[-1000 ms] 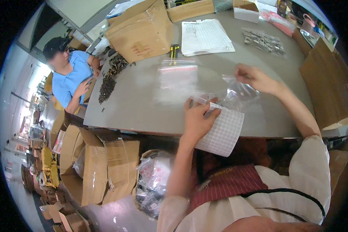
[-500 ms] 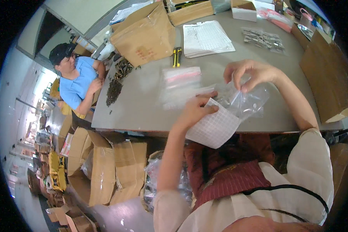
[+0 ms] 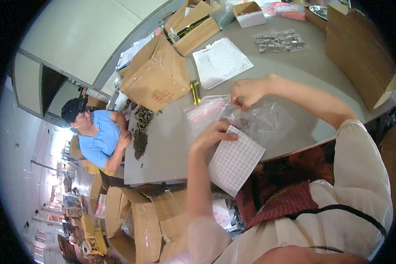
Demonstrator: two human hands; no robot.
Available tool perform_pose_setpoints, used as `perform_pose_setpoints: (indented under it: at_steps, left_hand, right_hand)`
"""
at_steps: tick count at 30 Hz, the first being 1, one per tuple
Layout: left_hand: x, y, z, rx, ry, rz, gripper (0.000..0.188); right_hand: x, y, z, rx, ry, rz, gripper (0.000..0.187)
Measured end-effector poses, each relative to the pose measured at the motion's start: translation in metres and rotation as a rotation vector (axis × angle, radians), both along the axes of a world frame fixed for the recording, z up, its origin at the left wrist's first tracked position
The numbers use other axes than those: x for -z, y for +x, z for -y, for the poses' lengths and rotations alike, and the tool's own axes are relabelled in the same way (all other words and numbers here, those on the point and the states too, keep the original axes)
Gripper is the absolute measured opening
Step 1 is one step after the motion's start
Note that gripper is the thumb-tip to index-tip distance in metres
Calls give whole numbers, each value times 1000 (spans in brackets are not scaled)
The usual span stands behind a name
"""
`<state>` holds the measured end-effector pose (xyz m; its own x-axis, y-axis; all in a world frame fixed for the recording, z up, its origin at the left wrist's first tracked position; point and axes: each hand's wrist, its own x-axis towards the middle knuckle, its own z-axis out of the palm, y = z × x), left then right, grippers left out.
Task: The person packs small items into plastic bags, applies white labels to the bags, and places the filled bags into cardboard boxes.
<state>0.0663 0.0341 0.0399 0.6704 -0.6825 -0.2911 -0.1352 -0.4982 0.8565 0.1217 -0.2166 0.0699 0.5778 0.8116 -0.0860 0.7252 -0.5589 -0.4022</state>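
Note:
A white sheet [image 3: 236,162] printed with rows of small circles, like a label sheet, is gripped between the thumb and fingers of my left hand [image 3: 213,134]. It hangs tilted past the table's near edge. The fingers of that hand reach under a clear plastic bag [image 3: 268,122]. My right hand [image 3: 250,92] is closed in a pinch at the bag's upper left edge, its fingertips pointing down. Beside both hands lies a pile of clear zip bags [image 3: 202,115] with a pinkish strip. Part of the bag is hard to trace because it is transparent.
A yellow-and-black cutter [image 3: 195,92], a paper stack [image 3: 222,64] and a cardboard box [image 3: 156,79] stand beyond the bags. Bagged metal parts [image 3: 279,41] lie farther back. Small dark pieces [image 3: 141,132] are heaped at left, near a person in blue [image 3: 99,136].
The view has swung, shifting the table in the picture. My right hand has moved left toward my left hand, with its fingers closer together. The bag lies flatter, and the sheet shows more fully.

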Motion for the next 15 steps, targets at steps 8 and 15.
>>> perform_pose_setpoints:
  at_steps: [8,15]
  left_hand:
    - [7,9,-18,-360,-523,-84,36]
    - [33,21,-6,-460,-174,546,31]
  right_hand:
    - [6,-17,79,263,490,-173,23]
    - [-58,-102,169,664,391,-47,51]
